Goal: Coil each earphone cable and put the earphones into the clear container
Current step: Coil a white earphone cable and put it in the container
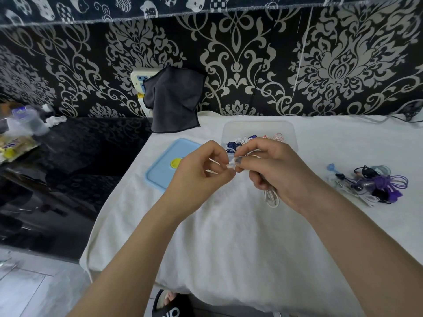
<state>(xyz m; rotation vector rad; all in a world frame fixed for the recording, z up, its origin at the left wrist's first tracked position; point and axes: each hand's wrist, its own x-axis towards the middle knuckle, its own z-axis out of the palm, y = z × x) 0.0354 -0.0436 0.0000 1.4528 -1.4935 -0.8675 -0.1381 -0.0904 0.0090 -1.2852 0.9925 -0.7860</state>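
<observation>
Clear container [288, 129] holds coiled earphones [233, 146]; left hand [201, 170], right hand [274, 170] grip pinching white earphone cable [272, 197].

Two bare arms are showing, with no sleeves on them. The left hand [201, 170] and the right hand [272, 170] are wearing no rings, watch or gloves. One thumbnail on the right hand is looking dark. Down low, a foot is wearing a black slipper [170, 305] with white letters.
</observation>
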